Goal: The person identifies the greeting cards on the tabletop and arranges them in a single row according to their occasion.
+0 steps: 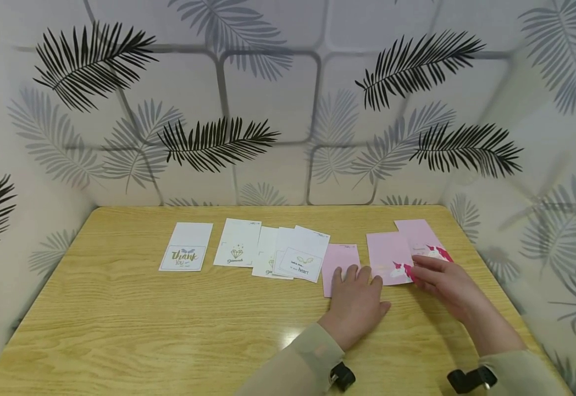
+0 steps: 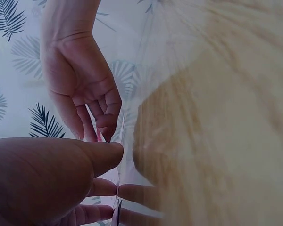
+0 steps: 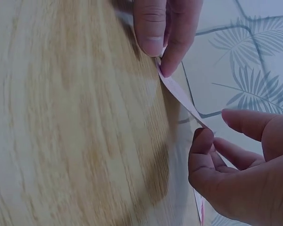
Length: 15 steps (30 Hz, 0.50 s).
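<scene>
In the head view, my left hand (image 1: pixel 354 305) lies palm down with its fingertips on the lower part of a pink card (image 1: pixel 341 258). Its fingers reach to the left edge of a second pink card (image 1: pixel 388 253) with a unicorn print. At that card's lower right corner, my right hand (image 1: pixel 448 286) holds the edge with curled fingers. The right wrist view shows a pink card (image 3: pixel 181 96) slanting up from the tabletop, between the left fingertips (image 3: pixel 152 45) and the right hand (image 3: pixel 245 174). Behind the right hand lies a third pink card (image 1: pixel 416 231), partly covered by the fingers.
A white "Thank You" card (image 1: pixel 186 247) lies at the left of the wooden table (image 1: pixel 120 330). Right of it are a white diamond card (image 1: pixel 238 239) and several overlapping white cards, topped by a winged "heart" card (image 1: pixel 305 250). A leaf-patterned curtain (image 1: pixel 288 99) encloses the back and sides.
</scene>
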Available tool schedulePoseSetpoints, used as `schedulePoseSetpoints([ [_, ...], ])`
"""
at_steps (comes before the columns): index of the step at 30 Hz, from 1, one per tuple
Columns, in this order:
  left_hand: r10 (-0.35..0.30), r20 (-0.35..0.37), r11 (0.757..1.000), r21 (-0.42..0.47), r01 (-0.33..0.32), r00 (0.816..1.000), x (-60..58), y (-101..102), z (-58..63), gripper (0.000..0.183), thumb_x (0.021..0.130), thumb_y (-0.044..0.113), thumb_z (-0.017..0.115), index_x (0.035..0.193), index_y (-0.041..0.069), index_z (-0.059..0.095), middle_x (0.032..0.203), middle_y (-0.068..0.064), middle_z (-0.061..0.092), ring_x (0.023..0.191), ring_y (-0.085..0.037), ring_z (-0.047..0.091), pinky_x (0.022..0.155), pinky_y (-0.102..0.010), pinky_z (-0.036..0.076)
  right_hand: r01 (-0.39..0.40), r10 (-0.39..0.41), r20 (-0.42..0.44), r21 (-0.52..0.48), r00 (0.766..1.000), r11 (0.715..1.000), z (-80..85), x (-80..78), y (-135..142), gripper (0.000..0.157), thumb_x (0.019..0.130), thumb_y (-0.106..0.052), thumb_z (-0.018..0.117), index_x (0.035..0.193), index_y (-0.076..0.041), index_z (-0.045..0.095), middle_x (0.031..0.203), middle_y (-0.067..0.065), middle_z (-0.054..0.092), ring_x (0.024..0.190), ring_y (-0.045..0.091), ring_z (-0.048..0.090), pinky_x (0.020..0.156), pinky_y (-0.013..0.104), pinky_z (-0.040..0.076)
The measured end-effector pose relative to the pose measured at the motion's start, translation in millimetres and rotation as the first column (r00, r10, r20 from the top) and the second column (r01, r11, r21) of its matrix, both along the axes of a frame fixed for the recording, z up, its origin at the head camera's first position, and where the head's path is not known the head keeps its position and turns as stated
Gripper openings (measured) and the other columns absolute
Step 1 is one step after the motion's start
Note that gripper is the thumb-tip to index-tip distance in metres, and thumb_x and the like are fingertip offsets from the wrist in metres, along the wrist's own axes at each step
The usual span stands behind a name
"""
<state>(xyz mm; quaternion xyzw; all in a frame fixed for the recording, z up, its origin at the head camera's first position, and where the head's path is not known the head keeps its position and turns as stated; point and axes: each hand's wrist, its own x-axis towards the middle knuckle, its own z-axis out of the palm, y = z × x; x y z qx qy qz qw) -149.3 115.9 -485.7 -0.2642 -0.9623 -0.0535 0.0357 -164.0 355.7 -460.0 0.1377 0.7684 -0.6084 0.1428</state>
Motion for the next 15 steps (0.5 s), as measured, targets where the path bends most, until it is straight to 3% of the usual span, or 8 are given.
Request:
schedulePoseSetpoints([
  [4,-0.005,0.004,1.000,0.001,0.005,1.000,-0.9,0.9,-0.7,0.052,0.106,0.066,0.063,0.142,0.030,0.072,0.147,0.004,0.062,0.140,-0.022,0.052,0.120,-0.054,0.039,-0.045,0.049,-0.034,0.109,0.998,0.993,-2.0,-1.6,-0.8,0.067,0.111,-0.014,0.067,0.167,0.007,0.037,0.129,0.008,0.069,0.099,0.013,0.068,0.087,0.027,0.061],
  [8,-0.004,0.012,1.000,0.005,0.004,1.000,-2.7,1.7,-2.8,0.054,0.106,0.066,0.061,0.144,0.029,0.070,0.155,-0.003,0.057,0.144,-0.026,0.049,0.119,-0.054,0.039,-0.044,0.053,-0.059,0.158,0.997,0.986,-2.4,-1.3,-2.9,0.064,0.111,-0.009,0.066,0.165,0.009,0.037,0.128,0.014,0.067,0.097,0.014,0.069,0.086,0.027,0.061],
  [15,0.013,0.026,0.999,0.038,-0.014,1.000,-7.8,3.4,-6.8,0.055,0.106,0.065,0.063,0.146,0.029,0.069,0.162,-0.007,0.050,0.151,-0.030,0.044,0.119,-0.051,0.041,0.006,0.016,-0.105,0.206,0.994,0.979,1.7,-1.1,-8.8,0.056,0.111,-0.005,0.063,0.162,0.010,0.044,0.118,0.010,0.068,0.094,0.012,0.069,0.085,0.025,0.061],
])
